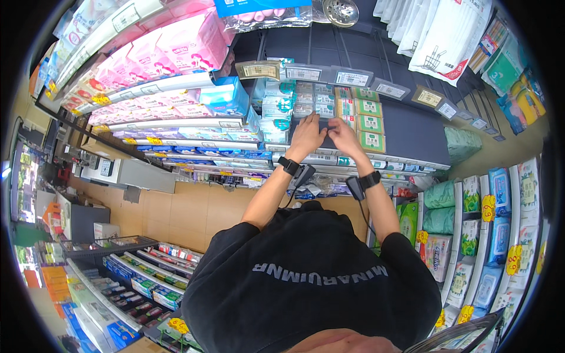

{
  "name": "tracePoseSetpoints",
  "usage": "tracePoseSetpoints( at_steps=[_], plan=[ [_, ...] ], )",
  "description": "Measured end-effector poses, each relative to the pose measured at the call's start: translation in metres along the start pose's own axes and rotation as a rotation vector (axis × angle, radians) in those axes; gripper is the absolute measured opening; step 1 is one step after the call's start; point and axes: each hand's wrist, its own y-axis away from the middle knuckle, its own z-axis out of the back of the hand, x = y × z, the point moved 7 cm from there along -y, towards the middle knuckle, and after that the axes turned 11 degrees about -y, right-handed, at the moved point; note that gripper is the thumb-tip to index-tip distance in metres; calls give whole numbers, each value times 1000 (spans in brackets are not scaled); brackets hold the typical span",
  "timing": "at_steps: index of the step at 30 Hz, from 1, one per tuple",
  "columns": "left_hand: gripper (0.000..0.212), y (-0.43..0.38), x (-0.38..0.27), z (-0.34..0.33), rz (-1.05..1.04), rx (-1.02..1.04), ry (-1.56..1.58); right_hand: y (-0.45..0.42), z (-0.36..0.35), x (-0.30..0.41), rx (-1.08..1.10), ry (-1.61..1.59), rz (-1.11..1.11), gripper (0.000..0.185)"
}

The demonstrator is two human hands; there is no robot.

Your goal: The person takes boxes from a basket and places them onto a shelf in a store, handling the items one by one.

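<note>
My left hand [307, 133] reaches over a dark shelf, its fingers stretched towards a column of clear plastic boxes [304, 109]. Its fingertips are at the front of that column; whether they press on a box cannot be told. Close beside it my right hand [343, 136] has bent fingers, next to the orange-edged packs [345, 107]. Its palm side is hidden, so a small thing in it could not be seen. White-and-teal boxes [325, 109] stand behind the gap between both hands. Green-labelled packs [371, 123] line up right of my right hand.
White-and-teal pouches [276, 106] stand left of my hands. Price-tag holders [351, 78] hang above the shelf, with a metal skimmer [340, 12] and white bags [450, 39] higher up. Pink packs [190, 44] fill the left shelves; wipes packs [499, 240] fill those at right.
</note>
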Motion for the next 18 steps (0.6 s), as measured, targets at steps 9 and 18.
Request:
tracePoseSetpoints(
  at_steps=[9, 18],
  plan=[
    [73, -30, 19, -34, 0, 254, -227, -72, -4, 5, 58, 369, 82, 52],
    [74, -18, 31, -39, 56, 348, -149, -81, -28, -17, 241, 604, 25, 51]
  ],
)
